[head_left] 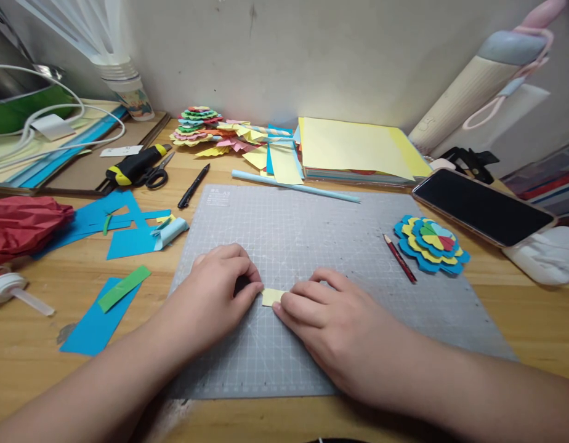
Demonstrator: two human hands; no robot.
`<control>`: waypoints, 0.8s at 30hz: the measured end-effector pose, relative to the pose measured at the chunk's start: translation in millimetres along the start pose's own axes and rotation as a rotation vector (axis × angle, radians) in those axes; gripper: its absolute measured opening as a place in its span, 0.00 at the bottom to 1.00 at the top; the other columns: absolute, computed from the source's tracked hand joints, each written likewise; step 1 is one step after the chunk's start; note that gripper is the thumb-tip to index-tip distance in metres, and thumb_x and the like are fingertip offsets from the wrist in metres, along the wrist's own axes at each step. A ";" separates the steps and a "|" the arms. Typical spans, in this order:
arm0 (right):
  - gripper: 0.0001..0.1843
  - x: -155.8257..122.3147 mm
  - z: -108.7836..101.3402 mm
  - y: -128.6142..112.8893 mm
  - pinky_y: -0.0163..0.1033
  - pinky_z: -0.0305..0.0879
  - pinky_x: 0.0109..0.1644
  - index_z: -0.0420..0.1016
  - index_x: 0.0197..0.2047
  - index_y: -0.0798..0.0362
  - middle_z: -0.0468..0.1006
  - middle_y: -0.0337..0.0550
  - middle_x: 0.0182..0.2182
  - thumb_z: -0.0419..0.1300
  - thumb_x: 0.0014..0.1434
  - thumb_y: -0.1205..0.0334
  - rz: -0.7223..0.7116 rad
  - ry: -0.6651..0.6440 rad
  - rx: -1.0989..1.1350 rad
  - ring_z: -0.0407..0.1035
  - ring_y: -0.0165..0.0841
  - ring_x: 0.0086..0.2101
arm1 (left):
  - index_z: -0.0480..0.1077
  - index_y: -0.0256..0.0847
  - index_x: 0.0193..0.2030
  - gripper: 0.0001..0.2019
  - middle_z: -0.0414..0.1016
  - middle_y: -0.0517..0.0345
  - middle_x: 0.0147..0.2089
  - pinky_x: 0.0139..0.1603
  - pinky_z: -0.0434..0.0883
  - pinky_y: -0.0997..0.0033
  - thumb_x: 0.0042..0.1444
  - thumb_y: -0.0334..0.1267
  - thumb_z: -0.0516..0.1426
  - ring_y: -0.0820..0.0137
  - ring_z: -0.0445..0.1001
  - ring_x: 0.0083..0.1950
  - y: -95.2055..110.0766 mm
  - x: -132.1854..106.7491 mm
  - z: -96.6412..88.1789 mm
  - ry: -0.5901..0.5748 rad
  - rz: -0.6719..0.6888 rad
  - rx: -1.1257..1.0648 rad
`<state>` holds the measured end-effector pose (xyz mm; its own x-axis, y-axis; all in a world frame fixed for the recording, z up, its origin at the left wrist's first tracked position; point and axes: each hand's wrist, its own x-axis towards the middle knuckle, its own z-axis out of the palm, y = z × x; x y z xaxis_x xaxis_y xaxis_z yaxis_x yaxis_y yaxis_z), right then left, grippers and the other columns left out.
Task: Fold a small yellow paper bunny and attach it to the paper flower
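Observation:
A small folded piece of pale yellow paper [271, 297] lies on the grey cutting mat [312, 246]. My left hand [217, 289] has its fingers curled and pinched on the paper's left edge. My right hand [326, 317] presses closed fingers on the paper's right edge. Most of the paper is hidden under my fingers.
On the mat lie a red pencil [399, 258] and a layered paper flower [431, 243]. A phone [483, 206] leans at right. A stack of coloured paper [358, 151], a blue paper tube [296, 186], a black pen [193, 186], scissors [157, 175] and blue paper scraps [122, 231] lie around.

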<state>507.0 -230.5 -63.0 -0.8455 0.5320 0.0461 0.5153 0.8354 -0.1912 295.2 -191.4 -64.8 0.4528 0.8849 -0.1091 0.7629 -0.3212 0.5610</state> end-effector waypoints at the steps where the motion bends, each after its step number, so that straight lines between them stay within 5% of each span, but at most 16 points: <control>1: 0.13 0.0 0.1 0.1 0.50 0.54 0.50 0.75 0.46 0.61 0.75 0.46 0.40 0.51 0.64 0.70 0.002 0.002 0.001 0.61 0.38 0.39 | 0.71 0.42 0.30 0.07 0.71 0.57 0.36 0.44 0.64 0.59 0.58 0.34 0.55 0.63 0.69 0.43 -0.4 0.2 0.3 0.000 0.006 0.010; 24: 0.12 1.8 -1.7 -1.7 0.49 0.57 0.49 0.76 0.40 0.59 0.75 0.47 0.40 0.51 0.63 0.71 -0.006 -0.012 -0.027 0.61 0.38 0.38 | 0.70 0.42 0.31 0.07 0.71 0.56 0.37 0.44 0.62 0.58 0.59 0.36 0.54 0.61 0.68 0.44 0.9 3.3 4.3 0.007 0.007 0.085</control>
<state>504.8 -230.6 -60.9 -0.8499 0.5257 0.0353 0.5139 0.8419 -0.1645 299.3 -190.2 -68.2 0.4552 0.8848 -0.0996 0.7964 -0.3545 0.4900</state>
